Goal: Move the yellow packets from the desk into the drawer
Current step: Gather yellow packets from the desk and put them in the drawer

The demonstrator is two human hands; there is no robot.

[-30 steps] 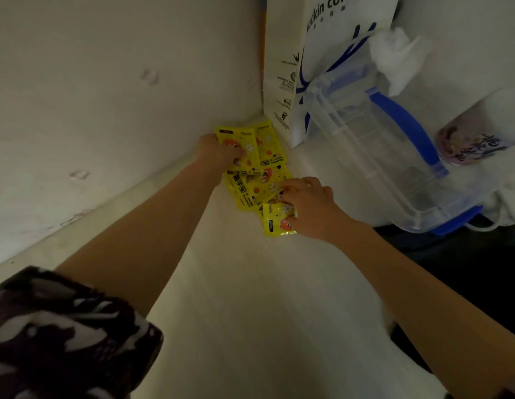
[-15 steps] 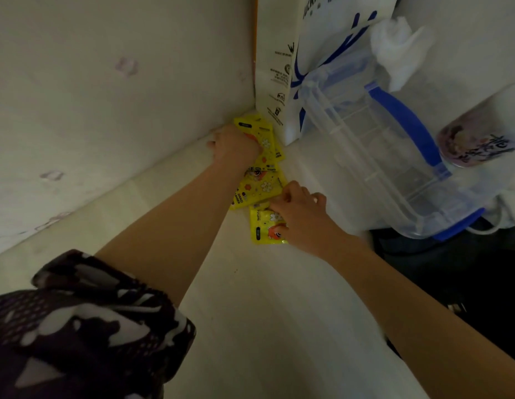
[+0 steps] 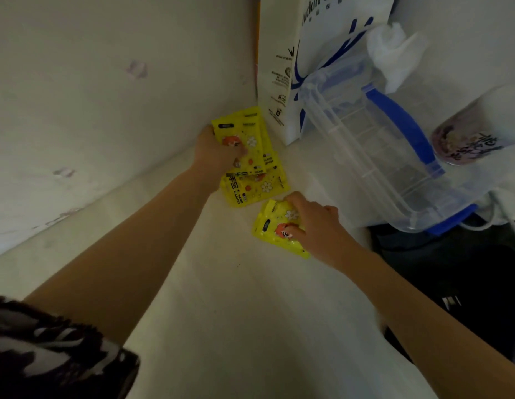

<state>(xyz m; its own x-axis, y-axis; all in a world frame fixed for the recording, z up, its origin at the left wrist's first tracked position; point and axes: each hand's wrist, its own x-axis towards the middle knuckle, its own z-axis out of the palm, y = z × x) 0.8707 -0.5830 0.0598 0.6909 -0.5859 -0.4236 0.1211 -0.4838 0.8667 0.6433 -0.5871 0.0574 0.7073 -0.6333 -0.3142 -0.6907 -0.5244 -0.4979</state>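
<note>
Yellow packets (image 3: 252,168) against wall corner (image 3: 250,90)

1. Both bare forearms reach forward and converge toward the far corner, the left sleeve (image 3: 48,349) patterned dark.
2. The left hand (image 3: 214,154) is closed, thumb pressed forward over what it holds.
3. The right hand (image 3: 316,226) lies palm down, fingers (image 3: 293,230) curled in a pinch.

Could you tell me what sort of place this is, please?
Probably a desk corner in a home or dorm room: a coffee-shop paper bag, a clear plastic storage box and a drink cup crowd the pale desk.
</note>
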